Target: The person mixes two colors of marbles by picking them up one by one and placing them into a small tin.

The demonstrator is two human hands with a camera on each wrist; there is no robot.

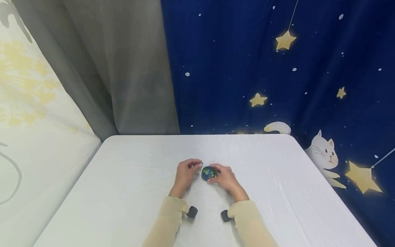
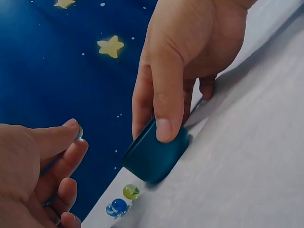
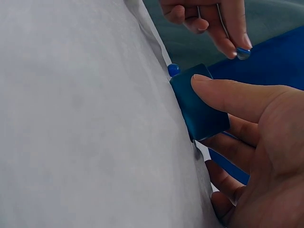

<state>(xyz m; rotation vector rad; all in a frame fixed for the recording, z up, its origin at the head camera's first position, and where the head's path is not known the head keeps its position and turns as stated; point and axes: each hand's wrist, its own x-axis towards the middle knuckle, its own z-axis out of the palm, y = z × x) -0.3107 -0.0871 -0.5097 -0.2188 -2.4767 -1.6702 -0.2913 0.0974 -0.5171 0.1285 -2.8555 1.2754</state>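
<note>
A white-clothed surface (image 1: 129,178) fills the lower part of the head view, with a dark blue backdrop of stars and a cat (image 1: 324,156) behind it. The landmark is a small teal cup (image 1: 208,173) that stands on the surface near its middle.

The right hand (image 1: 226,178) lies just right of the cup and grips it: the left wrist view shows the thumb pressed on the cup's side wall and the fingers (image 2: 142,102) curled round the far side, the cup tipped a little toward the other hand. The left hand (image 1: 185,173) is just left of the cup, clear of it, its thumb and forefinger clamped on a single blue marble (image 3: 243,53) held above the cup's rim level.

From above, the cup already holds several marbles, blue and green ones showing in its mouth; how many cannot be told. Two more lie loose on the surface right beside the cup's base: a blue marble (image 2: 118,206) and a yellow-green marble (image 2: 131,191), touching or nearly touching each other.

Judging by this, the gathering is well along: some marbles are in, one is pinched and not yet dropped, and two loose ones are left to collect.
</note>
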